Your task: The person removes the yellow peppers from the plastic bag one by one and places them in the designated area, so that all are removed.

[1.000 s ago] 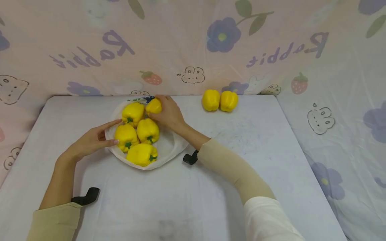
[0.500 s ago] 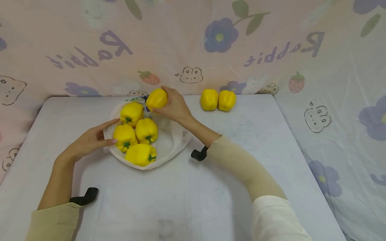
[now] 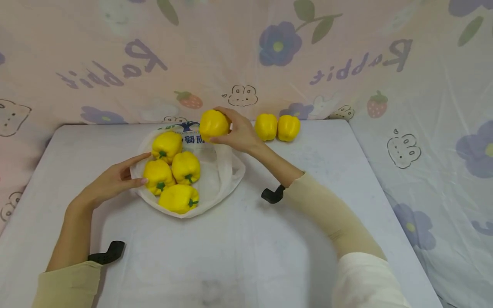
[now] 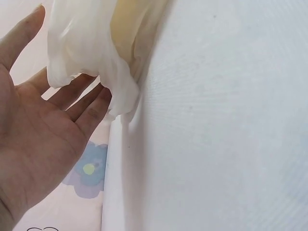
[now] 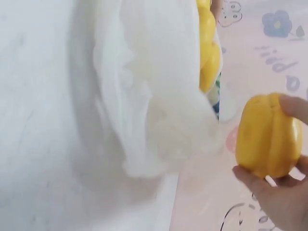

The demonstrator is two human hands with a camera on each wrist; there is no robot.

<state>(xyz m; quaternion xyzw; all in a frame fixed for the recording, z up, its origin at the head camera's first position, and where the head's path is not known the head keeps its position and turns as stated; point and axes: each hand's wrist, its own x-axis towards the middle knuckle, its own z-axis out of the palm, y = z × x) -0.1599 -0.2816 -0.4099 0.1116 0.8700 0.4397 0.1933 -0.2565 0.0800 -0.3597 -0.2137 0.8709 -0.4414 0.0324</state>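
My right hand (image 3: 242,132) grips a yellow bell pepper (image 3: 214,125) and holds it above the far right part of a white plastic bag (image 3: 209,192). The same pepper (image 5: 268,137) shows in the right wrist view, between thumb and fingers. Inside the open bag lie several yellow bell peppers with green stems, among them one lying sideways (image 3: 178,198) near the front rim. At the bag's left side is my left hand (image 3: 111,182), thumb apart from the fingers. In the left wrist view its extended fingers (image 4: 94,111) touch the bag's outside (image 4: 84,43).
Two more yellow bell peppers (image 3: 266,127) (image 3: 289,128) stand side by side at the table's back edge, right of the bag. A white cloth covers the table (image 3: 231,256). Behind it hangs a patterned curtain (image 3: 215,47). Black wrist mounts (image 3: 111,252) stick out from both forearms.
My right hand has lifted the bell pepper out from among the others and carried it rightward over the bag. My left hand stays at the bag's left side.
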